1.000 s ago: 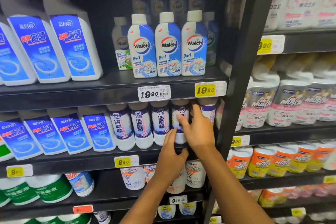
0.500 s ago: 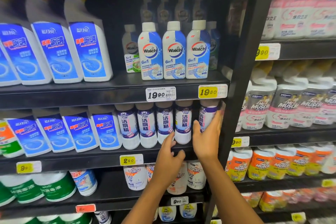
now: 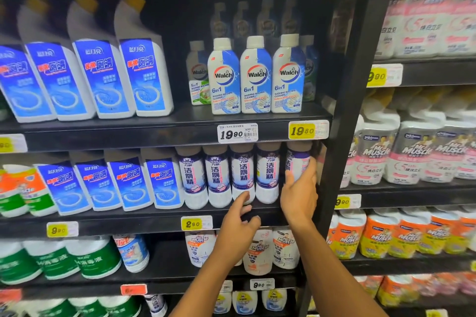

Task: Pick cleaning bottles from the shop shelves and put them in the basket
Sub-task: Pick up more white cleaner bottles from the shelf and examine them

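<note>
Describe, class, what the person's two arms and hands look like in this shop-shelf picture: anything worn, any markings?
Both forearms are bare as far as the frame shows: no sleeves, gloves, watch or bracelet. The left hand and right hand show no rings or markings that can be made out. Each arm enters from the bottom edge, slim and uncovered.

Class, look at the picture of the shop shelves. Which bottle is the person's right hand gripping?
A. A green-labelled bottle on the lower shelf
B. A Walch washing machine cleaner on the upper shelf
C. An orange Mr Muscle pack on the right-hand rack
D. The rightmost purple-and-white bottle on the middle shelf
D: the right hand wraps around the rightmost purple-and-white bottle, next to the black upright, under the yellow 19.80 tag.
</note>
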`<state>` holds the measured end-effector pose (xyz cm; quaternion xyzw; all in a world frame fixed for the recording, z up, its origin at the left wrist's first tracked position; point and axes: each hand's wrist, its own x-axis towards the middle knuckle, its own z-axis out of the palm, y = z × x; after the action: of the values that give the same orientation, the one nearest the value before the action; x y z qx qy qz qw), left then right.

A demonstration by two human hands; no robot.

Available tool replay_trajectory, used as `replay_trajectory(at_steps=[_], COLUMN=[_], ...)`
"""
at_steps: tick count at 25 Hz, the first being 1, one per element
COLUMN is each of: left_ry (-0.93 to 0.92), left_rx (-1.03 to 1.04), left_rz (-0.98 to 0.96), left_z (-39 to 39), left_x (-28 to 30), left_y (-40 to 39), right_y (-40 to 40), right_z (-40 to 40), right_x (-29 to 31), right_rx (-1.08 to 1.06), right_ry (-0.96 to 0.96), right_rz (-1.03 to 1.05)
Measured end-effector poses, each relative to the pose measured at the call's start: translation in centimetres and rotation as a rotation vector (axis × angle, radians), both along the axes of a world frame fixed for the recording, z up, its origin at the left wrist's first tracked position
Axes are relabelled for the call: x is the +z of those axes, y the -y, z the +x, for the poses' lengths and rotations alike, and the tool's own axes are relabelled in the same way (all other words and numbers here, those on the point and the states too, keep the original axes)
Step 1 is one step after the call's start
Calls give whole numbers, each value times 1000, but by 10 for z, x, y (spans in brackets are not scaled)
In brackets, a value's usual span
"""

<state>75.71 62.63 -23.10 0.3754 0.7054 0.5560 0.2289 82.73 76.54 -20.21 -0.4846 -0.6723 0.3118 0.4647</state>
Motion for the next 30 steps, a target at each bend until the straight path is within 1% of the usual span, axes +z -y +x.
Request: replay_trajectory(at_steps=[3,7,10,11,13,15,16,18,20,22,23,25,26,28,30], left_ry=[14,31,79,106,173,287,328,367,366,399,425,494,528,570,593], left_rx=[-18,-47,-71,-98,-181,-258,-296,-355,-370,-356,-339,-284,-255,-226,-225], left_rz=[-1,7,24,30,28,32,35,32,52,91,111,142,154,164,173], left_z=[1,2,9,11,17,23,26,35,40,46,48,53,56,59,61], left_x=[2,5,2,1,-2,-5,-6,-10,-17,-22,-23,-26,-27,-30,-31], left_y=[0,-6,-11,-13,-16,-17,-14,-5,6,18,24,34,40,51,63], right_y=[2,14,19,21,21,21,21,21,21,20,19,14,13,14,19], right_z=[9,24,42,50,66,81,87,99,106,110,111,109,105,92,78], right_x=[2,8,8,7,4,2,1,-4,-8,-6,-3,5,11,23,36], right_rx=[37,89,102,135,272,513,635,820,930,1007,1031,1018,999,977,994], right_ry=[-24,95,164,140,-28,-281,-362,-373,-317,-192,-125,-62,-59,-114,-155], right_rz=[-6,76,21,-22,-175,-446,-548,-622,-628,-579,-542,-459,-426,-417,-389])
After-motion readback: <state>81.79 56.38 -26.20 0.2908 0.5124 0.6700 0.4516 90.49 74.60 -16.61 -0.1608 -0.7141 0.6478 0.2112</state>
